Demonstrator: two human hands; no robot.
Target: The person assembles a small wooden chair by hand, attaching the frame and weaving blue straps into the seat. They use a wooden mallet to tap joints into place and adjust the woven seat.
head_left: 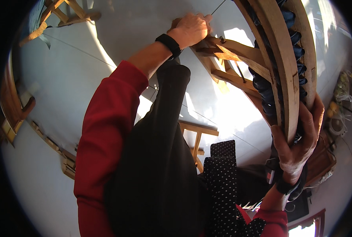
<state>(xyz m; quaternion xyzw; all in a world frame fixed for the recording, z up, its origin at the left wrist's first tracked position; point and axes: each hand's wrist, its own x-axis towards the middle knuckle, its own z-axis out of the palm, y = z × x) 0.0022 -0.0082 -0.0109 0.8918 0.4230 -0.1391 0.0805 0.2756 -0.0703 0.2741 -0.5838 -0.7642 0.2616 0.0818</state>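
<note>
Wooden wheel frame, wound with dark blue yarn, stands at upper right above the pale floor. Right hand clamps its rim; left hand grips the wooden base strut. Risk: uneven pull could tip the frame or shed yarn.

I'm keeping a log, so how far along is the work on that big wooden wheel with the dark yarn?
Done: dark yarn is already wound between the rims of the wooden wheel. In hand: the right hand grips the wheel's rim at its near end, while the left hand reaches out to the wooden frame beside a thin thread. Left: how much yarn remains to wind cannot be told from this view.
</note>
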